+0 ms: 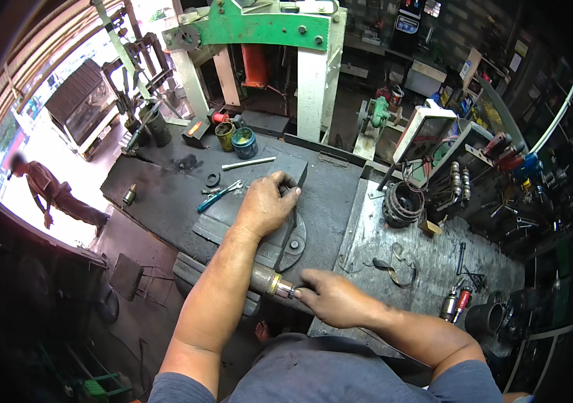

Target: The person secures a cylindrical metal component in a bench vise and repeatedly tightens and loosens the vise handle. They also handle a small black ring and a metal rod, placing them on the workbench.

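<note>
A metal cylinder (263, 277) with a yellowish ring and a shiny narrow end sticks out of the bench vise (216, 236), level above the bench's near edge. At its shiny tip are the curled thumb and fingers of my right hand (335, 298). My left hand (267, 203) is closed above the vise body, thumb against the bent fingers; what lies between them, if anything, is hidden. My left forearm covers part of the vise and cylinder. Left of that hand lie a blue-handled wrench (219, 197), a black ring (213, 180) and a pale metal rod (249, 163).
Two tins (244, 142) stand at the bench's far side, before a green-topped press frame (259, 30). To the right, a metal-topped table (427, 258) holds a strap (394, 269), stacked rings (404, 203) and a red-handled tool (462, 301). A person (54, 191) walks at the left doorway.
</note>
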{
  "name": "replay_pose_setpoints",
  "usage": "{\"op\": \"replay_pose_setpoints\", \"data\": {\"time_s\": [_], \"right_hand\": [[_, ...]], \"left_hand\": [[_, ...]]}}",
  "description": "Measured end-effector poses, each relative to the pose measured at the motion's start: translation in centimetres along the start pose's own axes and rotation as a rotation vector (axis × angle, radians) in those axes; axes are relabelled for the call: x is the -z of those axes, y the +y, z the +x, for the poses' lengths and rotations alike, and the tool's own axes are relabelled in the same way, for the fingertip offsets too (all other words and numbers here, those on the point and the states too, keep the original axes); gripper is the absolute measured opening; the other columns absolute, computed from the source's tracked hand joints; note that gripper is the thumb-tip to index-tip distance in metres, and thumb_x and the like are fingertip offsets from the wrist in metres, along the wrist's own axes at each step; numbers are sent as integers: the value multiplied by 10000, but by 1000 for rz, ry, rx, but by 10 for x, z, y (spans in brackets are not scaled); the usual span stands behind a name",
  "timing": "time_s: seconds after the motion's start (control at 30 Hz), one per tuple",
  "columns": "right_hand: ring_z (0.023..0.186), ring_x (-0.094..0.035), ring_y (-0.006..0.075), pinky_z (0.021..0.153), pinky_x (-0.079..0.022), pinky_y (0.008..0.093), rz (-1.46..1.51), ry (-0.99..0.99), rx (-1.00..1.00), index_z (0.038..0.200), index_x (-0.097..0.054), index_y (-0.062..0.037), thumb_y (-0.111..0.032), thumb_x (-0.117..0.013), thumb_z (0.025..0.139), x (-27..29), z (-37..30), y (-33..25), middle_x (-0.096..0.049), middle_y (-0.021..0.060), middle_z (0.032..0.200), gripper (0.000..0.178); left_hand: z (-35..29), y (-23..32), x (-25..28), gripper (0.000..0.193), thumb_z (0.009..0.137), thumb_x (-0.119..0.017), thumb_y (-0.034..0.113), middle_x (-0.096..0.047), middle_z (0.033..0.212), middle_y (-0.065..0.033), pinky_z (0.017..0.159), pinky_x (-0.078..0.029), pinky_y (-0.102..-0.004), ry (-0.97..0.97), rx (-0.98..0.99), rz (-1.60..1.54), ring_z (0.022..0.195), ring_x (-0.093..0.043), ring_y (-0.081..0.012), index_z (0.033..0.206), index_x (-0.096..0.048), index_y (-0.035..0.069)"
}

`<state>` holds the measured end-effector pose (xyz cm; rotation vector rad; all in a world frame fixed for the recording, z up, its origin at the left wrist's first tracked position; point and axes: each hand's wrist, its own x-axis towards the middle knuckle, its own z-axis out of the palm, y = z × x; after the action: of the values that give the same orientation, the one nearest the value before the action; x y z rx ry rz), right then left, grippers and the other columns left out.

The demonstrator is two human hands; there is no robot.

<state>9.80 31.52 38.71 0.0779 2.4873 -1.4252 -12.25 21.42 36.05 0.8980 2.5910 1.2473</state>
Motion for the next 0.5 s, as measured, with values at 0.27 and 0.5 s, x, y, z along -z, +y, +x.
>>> {"op": "replay_pose_setpoints", "data": {"time_s": [0.27,0.5], "right_hand": [[927,-715,452,803,-534,530,-23,-4,10,1066,-606,3,-248,-643,1072,-3,0,-4,-700,257,942,254],[912,-721,435,783,-535,531,-109,-16,-75,1077,-622,1,-264,-645,1079,11,-15,-3,-699,248,917,266]], "left_hand": [[0,0,0,296,929,-773,241,-780,969,-209,816,-584,-419,6,-40,-20,880,-752,-321,1076,-756,-15],[1,-5,-3,289,936,-775,242,-782,926,-187,776,-581,-392,47,-65,-29,825,-745,-262,1071,-757,-12]]}}
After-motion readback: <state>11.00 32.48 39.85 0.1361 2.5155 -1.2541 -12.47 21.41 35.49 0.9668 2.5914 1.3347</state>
